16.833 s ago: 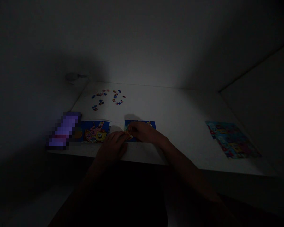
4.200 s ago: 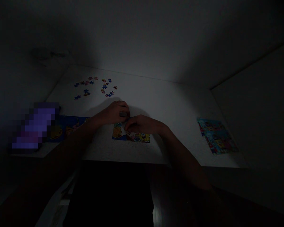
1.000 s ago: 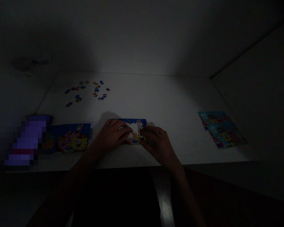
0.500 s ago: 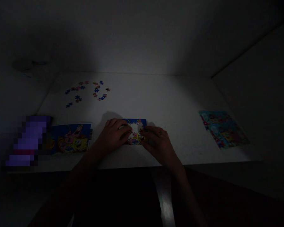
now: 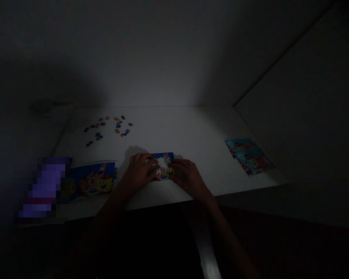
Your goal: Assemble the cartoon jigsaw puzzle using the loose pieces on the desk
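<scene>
Our left hand (image 5: 138, 172) and right hand (image 5: 189, 176) rest curved with the fingers spread, one on each side of a part-built cartoon jigsaw puzzle (image 5: 164, 158). Neither is clenched, but we cannot tell whether either fingertip pinches a piece. The puzzle lies between our hands near the front edge of a white table (image 5: 177, 131), with a pale gap in its middle. Just left of it is a printed SpongeBob picture sheet (image 5: 93, 180), and beyond that a pixelated purple object (image 5: 45, 186). Loose puzzle pieces (image 5: 107, 126) lie scattered farther back, and a second printed picture card (image 5: 248, 157) lies well to the right. Pressure from both sides could buckle the joined pieces or knock them apart, and this dim light could hide a badly seated piece.
</scene>
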`<state>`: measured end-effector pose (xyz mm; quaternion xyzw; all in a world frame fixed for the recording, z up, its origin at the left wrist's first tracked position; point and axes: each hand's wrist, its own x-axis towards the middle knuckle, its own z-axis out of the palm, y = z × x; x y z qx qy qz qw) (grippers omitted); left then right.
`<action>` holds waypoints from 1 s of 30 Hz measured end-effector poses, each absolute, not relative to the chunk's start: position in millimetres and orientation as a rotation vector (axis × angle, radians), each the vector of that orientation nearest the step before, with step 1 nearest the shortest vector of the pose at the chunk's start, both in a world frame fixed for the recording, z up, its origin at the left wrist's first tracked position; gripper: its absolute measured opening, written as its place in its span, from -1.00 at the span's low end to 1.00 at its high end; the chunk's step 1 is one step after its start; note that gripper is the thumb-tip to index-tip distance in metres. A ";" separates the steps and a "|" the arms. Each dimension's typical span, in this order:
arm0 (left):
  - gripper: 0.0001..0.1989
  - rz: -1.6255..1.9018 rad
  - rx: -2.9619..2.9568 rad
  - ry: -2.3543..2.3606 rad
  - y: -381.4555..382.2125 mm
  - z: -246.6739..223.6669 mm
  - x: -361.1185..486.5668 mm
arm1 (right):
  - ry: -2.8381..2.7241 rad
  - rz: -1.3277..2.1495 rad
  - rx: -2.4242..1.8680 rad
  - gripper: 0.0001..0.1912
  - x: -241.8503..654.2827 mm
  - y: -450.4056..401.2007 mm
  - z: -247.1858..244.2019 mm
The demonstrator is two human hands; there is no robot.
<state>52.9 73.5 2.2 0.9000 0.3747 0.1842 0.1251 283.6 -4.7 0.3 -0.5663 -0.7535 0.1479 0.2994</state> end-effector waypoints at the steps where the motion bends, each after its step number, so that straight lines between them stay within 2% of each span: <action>1: -0.75 0.546 2.638 1.088 73.5 1.9 52.6 | -1.983 0.396 -1.510 -0.64 282.8 -5.0 1.1; 19: -0.89 0.509 2.651 1.039 80.4 13.1 42.1 | -1.963 0.427 -1.539 -0.69 281.5 -3.3 2.5; 30: -0.84 0.516 2.578 1.064 80.2 10.7 35.5 | -1.966 0.416 -1.550 -0.71 281.7 -2.5 0.8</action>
